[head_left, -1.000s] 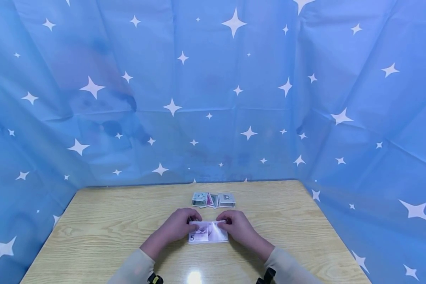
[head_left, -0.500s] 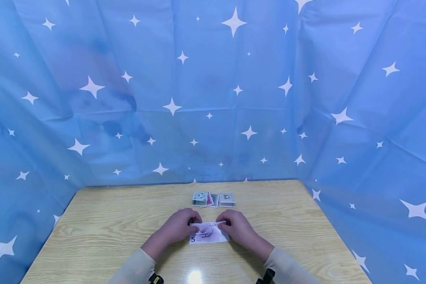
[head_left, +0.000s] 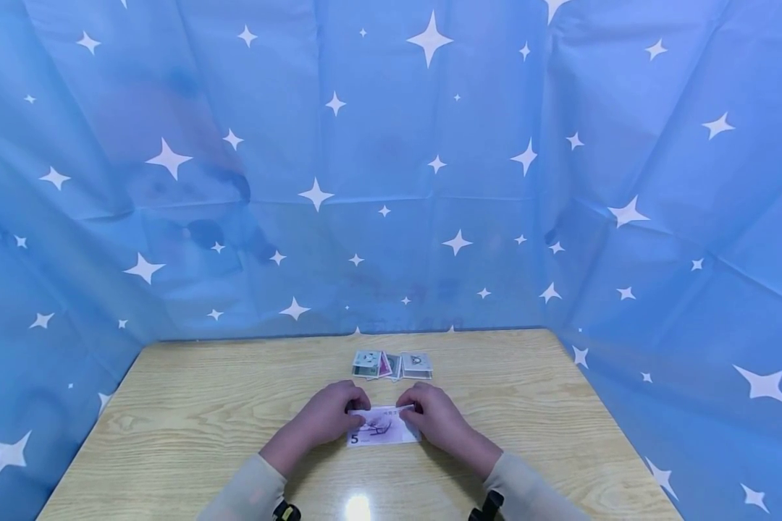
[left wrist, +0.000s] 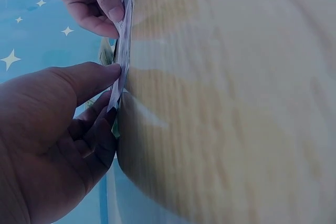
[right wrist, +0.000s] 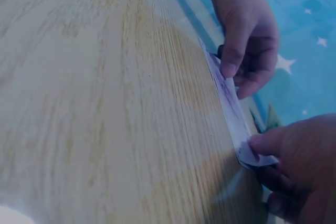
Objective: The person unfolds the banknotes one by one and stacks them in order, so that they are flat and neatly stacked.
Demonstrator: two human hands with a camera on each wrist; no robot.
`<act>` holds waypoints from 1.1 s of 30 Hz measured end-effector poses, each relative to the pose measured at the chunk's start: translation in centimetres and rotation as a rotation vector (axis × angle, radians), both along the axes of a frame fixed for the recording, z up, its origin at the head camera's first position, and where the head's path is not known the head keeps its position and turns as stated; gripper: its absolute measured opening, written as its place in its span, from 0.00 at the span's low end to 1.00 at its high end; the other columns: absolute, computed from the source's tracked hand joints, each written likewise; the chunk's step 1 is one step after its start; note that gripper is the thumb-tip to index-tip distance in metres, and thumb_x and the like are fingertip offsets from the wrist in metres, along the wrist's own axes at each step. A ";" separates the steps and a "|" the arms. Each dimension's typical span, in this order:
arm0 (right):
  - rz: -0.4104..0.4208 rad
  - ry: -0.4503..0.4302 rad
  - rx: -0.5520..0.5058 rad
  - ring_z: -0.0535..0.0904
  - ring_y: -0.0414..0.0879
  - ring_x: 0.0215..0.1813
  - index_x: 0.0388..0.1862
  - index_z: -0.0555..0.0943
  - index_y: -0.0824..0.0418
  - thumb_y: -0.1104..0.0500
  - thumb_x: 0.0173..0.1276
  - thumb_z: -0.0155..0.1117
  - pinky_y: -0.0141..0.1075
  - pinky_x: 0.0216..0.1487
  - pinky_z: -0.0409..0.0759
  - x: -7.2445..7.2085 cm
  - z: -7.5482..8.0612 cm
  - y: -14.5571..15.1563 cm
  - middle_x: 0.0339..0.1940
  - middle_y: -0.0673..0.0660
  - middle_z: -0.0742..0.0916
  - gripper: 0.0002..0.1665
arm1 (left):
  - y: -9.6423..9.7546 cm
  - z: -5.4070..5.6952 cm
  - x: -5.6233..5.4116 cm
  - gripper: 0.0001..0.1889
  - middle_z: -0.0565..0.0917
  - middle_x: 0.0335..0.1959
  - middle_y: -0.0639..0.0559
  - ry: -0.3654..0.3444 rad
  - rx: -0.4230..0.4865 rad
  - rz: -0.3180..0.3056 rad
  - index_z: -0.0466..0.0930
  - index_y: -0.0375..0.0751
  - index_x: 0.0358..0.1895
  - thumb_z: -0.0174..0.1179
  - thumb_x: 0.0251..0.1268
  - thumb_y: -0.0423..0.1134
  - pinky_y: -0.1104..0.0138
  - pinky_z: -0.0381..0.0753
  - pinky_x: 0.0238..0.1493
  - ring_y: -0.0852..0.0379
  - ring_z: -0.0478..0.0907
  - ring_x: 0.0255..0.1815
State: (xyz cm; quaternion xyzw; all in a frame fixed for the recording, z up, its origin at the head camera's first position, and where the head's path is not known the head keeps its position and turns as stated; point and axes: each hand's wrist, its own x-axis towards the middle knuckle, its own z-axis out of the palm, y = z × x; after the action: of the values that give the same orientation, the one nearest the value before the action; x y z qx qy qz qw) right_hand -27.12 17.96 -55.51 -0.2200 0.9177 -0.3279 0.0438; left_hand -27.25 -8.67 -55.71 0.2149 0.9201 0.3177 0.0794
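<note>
A purple banknote (head_left: 381,427) with a 5 at its lower left corner lies close over the table, in front of me in the head view. My left hand (head_left: 334,414) pinches its left end near the upper corner, thumb on the printed face. On the other end my right hand (head_left: 435,416) pinches the note the same way. Seen almost edge-on in the left wrist view, the banknote (left wrist: 124,51) runs between the thumbs of both hands. In the right wrist view the banknote (right wrist: 228,100) shows its face, and the fingertips behind it are partly hidden.
Beyond the hands, a row of folded notes stands on the wooden table (head_left: 221,405): a green one (head_left: 368,362), a pink one (head_left: 384,366) and a grey one (head_left: 417,363) among them. A blue star-patterned curtain (head_left: 391,166) hangs behind and at both sides.
One second ago the banknote showed a dividing line down its middle and a bright glare on its right half. Now one continuous picture shows. Both hands have stayed nearly in place.
</note>
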 end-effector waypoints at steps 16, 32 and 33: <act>0.012 0.015 -0.008 0.78 0.39 0.41 0.44 0.91 0.54 0.65 0.76 0.74 0.37 0.45 0.81 -0.3 -0.1 0.0 0.41 0.47 0.83 0.05 | -0.1 0.1 -0.1 0.06 0.79 0.39 0.62 0.026 -0.007 -0.007 0.91 0.53 0.46 0.76 0.71 0.38 0.60 0.82 0.49 0.61 0.77 0.41; 0.001 0.028 -0.027 0.78 0.39 0.40 0.44 0.90 0.54 0.64 0.75 0.76 0.36 0.43 0.80 -0.3 0.1 -0.1 0.39 0.46 0.83 0.05 | -0.5 0.4 0.1 0.07 0.81 0.39 0.60 0.042 0.054 -0.002 0.89 0.49 0.47 0.75 0.70 0.36 0.61 0.82 0.46 0.62 0.78 0.40; -0.001 0.031 -0.038 0.78 0.39 0.40 0.44 0.90 0.55 0.64 0.75 0.76 0.36 0.43 0.80 -0.2 0.2 -0.1 0.39 0.46 0.83 0.05 | -0.5 0.5 0.0 0.07 0.81 0.38 0.61 0.055 0.061 -0.001 0.89 0.48 0.47 0.74 0.71 0.36 0.61 0.82 0.46 0.62 0.78 0.40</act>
State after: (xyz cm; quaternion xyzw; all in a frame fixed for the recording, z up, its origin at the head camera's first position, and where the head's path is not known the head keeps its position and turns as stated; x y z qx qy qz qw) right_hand -27.37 17.89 -55.33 -0.2256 0.9119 -0.3420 0.0251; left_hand -27.22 -9.22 -55.26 0.2263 0.9117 0.3395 0.0476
